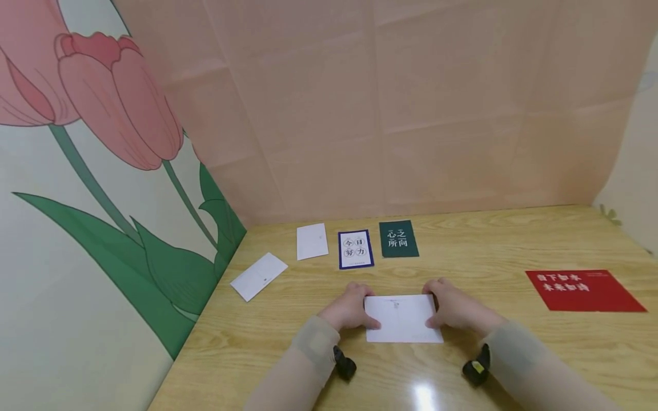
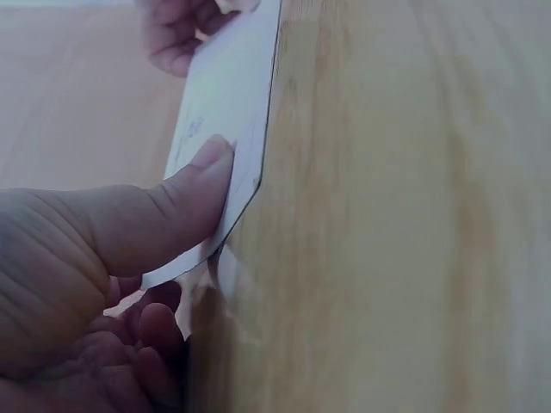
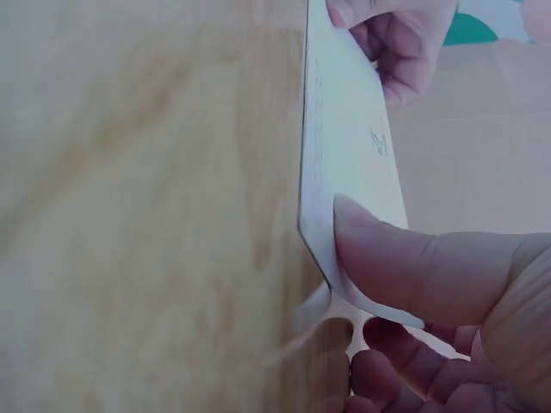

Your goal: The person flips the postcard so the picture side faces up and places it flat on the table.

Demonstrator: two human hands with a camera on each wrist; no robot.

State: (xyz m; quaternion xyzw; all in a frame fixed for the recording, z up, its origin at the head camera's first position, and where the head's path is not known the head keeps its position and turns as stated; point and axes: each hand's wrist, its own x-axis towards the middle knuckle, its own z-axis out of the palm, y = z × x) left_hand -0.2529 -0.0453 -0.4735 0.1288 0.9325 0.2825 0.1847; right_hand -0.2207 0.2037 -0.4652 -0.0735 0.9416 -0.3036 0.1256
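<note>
A white postcard with faint printing is held by its two short ends, its long side running left to right. My left hand pinches the left end, with the thumb on the upper face and the other fingers curled below. At the opposite end my right hand pinches likewise, its thumb lying across the upper face. In both wrist views the postcard's near edge shows close over the wooden table.
Beyond the hands lie a white card, a blue-bordered card and a dark green card. Another white card is angled at the left. A red card lies at the right. A pinkish cloth hangs behind the table.
</note>
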